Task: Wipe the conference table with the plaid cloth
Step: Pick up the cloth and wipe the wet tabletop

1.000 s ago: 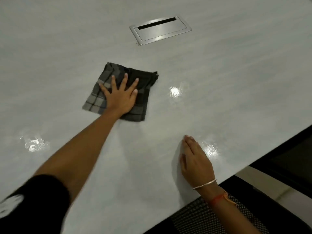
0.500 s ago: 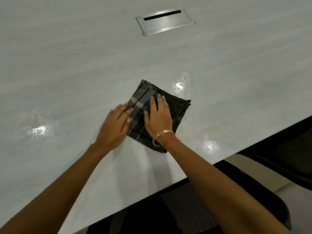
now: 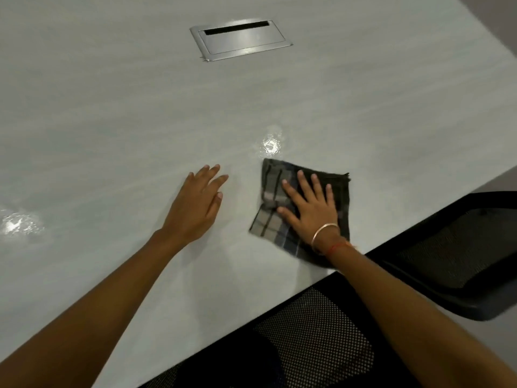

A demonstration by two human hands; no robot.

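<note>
A folded dark plaid cloth (image 3: 272, 197) lies flat on the pale grey conference table (image 3: 126, 113), close to its near right edge. My right hand (image 3: 310, 205) presses down on the cloth with spread, straight fingers and covers its middle. To the left of the cloth, my left hand (image 3: 195, 205) rests flat on the bare tabletop, fingers straight, a short gap away from the fabric.
A silver cable hatch (image 3: 240, 40) is set into the table farther back. Black mesh office chairs (image 3: 447, 247) stand along the near right edge. Bright light reflections (image 3: 270, 145) shine on the glossy surface.
The cloth passed from my left hand to my right hand. My right hand then slid it rightward toward the table edge, and my left hand came off it onto the bare table.
</note>
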